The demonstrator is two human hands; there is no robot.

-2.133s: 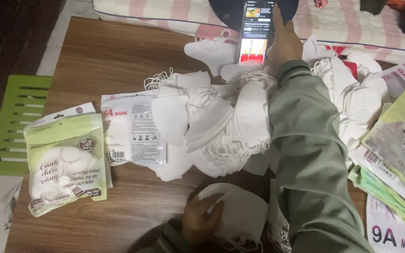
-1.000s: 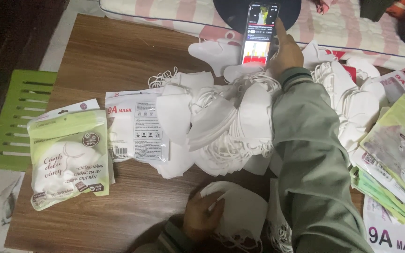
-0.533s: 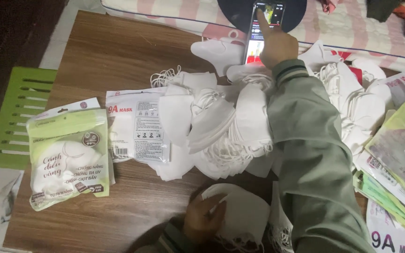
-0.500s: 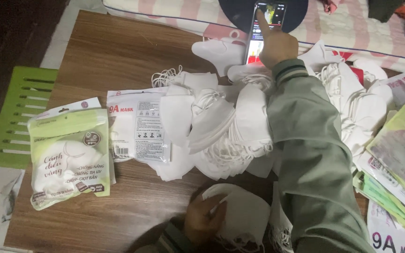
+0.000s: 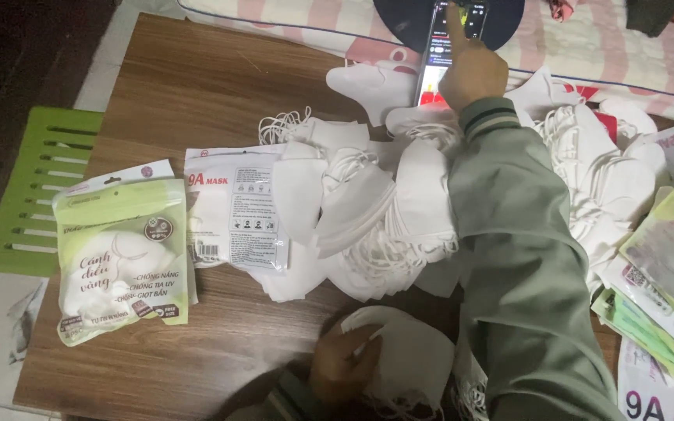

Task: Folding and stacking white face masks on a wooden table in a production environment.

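Table (image 5: pixel 196 86) of brown wood fills most of the view, its right part buried under loose goods and its near edge cut off by the frame. Beyond its far side lies a striped pink and white cloth (image 5: pixel 587 47), only a strip of it showing. A green slatted board (image 5: pixel 40 179) sits off the left edge of the table, partly under the packets. Across the middle spreads a heap of white masks (image 5: pixel 368 218), their ear loops tangled so single ones are hard to count; the green sleeve (image 5: pixel 524 257) of the right arm lies over it and hides its right half. A stack of green and white packets (image 5: pixel 665 273) runs out of view at the right. At the left lies a green packet (image 5: pixel 122 257) with a mask inside, and next to it a flat white packet (image 5: pixel 232 210), half covered by masks. The phone (image 5: pixel 442 47) stands propped at the far side, its lower part hidden by the right hand (image 5: pixel 470 70), which has its forefinger stretched out onto the screen and the other fingers curled in. The left hand (image 5: pixel 345 362), near the bottom edge, pinches a single white mask (image 5: pixel 407 359) between thumb and fingers; its wrist is cut off
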